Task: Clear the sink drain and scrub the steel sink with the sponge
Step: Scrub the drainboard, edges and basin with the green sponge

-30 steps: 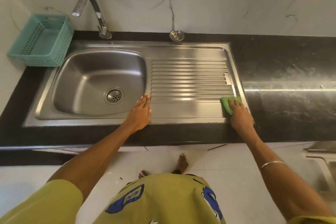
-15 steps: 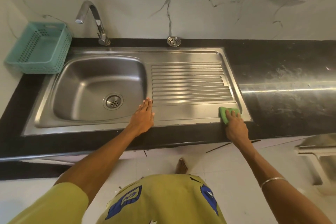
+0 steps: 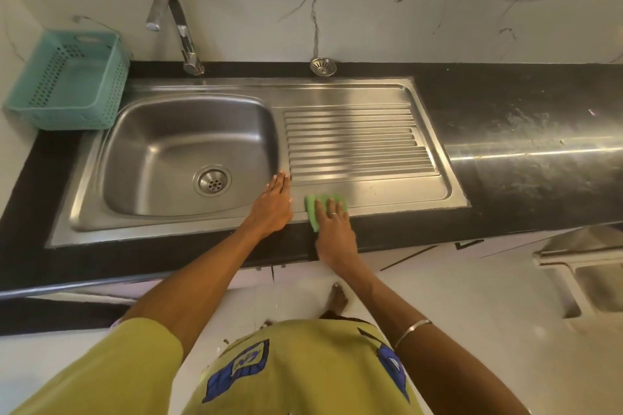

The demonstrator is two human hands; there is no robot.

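The steel sink (image 3: 337, 91) has a bowl on the left with a round drain (image 3: 212, 179) and a ribbed drainboard (image 3: 357, 141) on the right. My left hand (image 3: 274, 205) rests flat, fingers straight, on the front rim between bowl and drainboard. Just right of it my right hand (image 3: 333, 226) presses a green sponge (image 3: 312, 210) flat onto the front strip of the drainboard, fingers laid straight over it. A loose drain strainer (image 3: 323, 66) lies on the black counter behind the sink.
A curved tap (image 3: 175, 27) stands behind the bowl. A teal plastic basket (image 3: 67, 77) sits at the back left corner. Black countertop (image 3: 526, 131) stretches to the right, with a marble wall behind. A pale object (image 3: 583, 276) stands on the floor at the lower right.
My right hand has slid the sponge leftward along the sink's front strip, from the right end of the drainboard to beside my left hand. The left hand has stayed put.
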